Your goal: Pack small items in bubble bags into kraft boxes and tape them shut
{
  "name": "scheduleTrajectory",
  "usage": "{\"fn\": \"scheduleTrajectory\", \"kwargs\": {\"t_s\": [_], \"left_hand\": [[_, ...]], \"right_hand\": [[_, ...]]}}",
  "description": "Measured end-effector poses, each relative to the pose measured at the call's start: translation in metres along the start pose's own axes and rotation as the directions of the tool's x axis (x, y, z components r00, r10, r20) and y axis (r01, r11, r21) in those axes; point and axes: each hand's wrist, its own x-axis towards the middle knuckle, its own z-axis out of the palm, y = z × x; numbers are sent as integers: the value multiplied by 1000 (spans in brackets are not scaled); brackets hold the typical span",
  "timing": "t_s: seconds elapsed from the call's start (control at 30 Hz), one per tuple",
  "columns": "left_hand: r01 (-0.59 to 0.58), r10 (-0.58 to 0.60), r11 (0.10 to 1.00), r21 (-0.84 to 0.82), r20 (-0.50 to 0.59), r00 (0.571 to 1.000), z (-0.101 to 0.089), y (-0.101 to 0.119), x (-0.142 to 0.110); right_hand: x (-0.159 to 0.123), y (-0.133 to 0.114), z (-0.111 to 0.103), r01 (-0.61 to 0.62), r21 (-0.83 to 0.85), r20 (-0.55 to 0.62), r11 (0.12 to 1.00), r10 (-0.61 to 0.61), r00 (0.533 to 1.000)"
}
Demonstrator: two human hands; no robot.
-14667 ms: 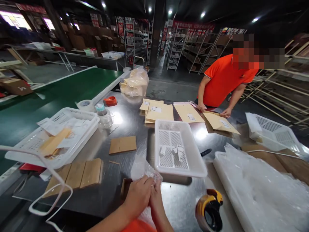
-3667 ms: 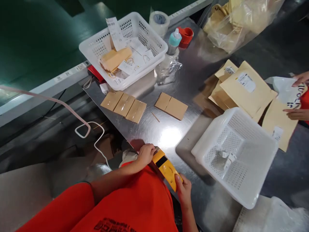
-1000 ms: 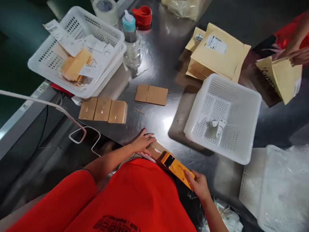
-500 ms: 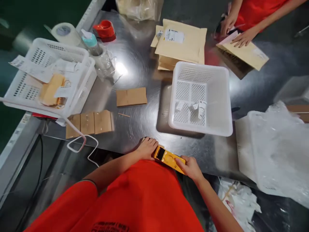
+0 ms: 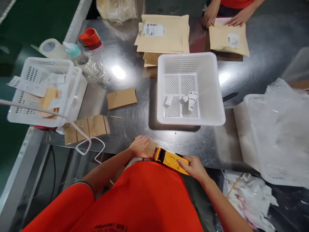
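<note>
On the person's side of the middle white basket [image 5: 210, 90], the left hand [image 5: 140, 146] is closed over one end of a small brown box [image 5: 151, 149], while the right hand [image 5: 195, 167] grips a yellow tape dispenser [image 5: 171, 160] at the other. More box now shows between them, suggesting tape is being drawn along it.

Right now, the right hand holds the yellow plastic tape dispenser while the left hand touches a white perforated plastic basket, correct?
Not a basket: the left hand touches the brown cardboard, as the head view shows. The right hand holds the yellow tape dispenser.
</note>
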Motion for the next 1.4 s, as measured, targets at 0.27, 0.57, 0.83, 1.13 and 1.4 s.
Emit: {"fn": "scheduleTrajectory", "kwargs": {"t_s": [0.27,0.57,0.83,1.13,1.4], "left_hand": [[80,-86,995,63,116,989,-14,17,3],[116,-133,986,118,153,979,-11,42,21],[125,-122,992,-30,81,989,2,33,17],[-147,64,941,-306,-267,962,-1,1,-13],[-234,-48,890,-391,-589,806,33,-80,-84]], "right_hand": [[19,8,10,-2,-7,33,1000,2,999],[24,8,11,33,-34,42,999,-32,999],[-18,65,-27,18,-150,41,989,-12,999],[21,-11,-11,-46,-197,42,979,55,998],[75,-125,13,4,-90,146,996,9,989]]}}
